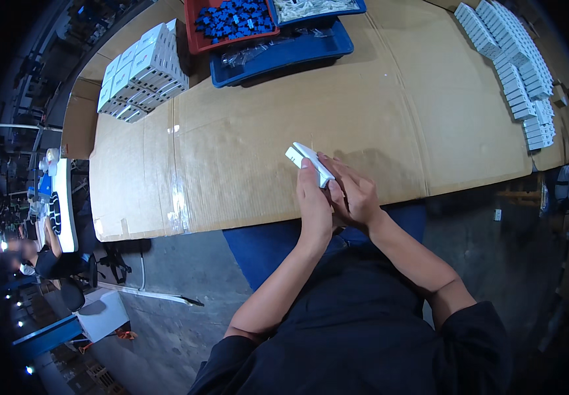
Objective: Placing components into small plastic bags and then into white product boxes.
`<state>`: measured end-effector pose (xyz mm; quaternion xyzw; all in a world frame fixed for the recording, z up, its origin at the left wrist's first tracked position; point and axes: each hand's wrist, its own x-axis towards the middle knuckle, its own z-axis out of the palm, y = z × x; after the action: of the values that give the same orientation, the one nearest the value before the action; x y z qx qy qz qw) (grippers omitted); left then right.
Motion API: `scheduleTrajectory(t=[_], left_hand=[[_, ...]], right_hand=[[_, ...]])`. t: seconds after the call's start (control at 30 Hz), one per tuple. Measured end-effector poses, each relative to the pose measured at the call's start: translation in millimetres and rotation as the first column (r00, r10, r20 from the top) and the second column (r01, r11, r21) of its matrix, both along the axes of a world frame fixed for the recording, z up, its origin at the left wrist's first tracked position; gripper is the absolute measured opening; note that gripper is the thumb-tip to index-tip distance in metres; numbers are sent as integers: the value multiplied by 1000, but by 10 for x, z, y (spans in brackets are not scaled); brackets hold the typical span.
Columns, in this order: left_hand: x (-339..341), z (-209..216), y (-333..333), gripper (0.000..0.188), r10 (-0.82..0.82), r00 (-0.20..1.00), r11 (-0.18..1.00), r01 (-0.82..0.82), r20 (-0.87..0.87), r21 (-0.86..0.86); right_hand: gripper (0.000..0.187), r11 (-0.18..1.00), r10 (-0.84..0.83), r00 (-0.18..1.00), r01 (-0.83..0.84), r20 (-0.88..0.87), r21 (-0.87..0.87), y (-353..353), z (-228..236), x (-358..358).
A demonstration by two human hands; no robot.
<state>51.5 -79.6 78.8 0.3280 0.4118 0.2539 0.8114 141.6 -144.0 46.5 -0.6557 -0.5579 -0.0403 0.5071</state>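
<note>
Above the near part of the cardboard-covered table (251,151), both my hands hold a small white box-shaped piece (313,162). Two white parts show in it, set at an angle with a dark gap between them; whether they are joined is hard to tell. My left hand (314,201) grips its near left side with the thumb along it. Fingers of my right hand (358,201) close round the right side and lower end. The palms and part of the piece are hidden.
At the far left stands a block of stacked white boxes (141,69). Blue parts fill a red bin (195,36) beside a blue tray (291,60) with clear bags and a blue bin (317,14) of pale pieces. White rows (511,62) line the far right. People work at both sides.
</note>
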Motion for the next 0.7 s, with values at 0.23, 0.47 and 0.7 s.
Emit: scheduleTrajectory(t=[0.23,0.47,0.7], left_hand=[[-51,4,-26,46,3,998,1000,-2,67,-18],[-72,-18,-18,49,79,994,997,-79,70,-1],[-182,47,325,78,-67,979,887,-31,195,461]], right_hand=[[37,999,14,1000,-14,-1,30,2,-10,-45],[39,996,62,998,-60,-26,70,55,-58,-45],[47,964,211,814,-264,-541,-22,-31,339,39]])
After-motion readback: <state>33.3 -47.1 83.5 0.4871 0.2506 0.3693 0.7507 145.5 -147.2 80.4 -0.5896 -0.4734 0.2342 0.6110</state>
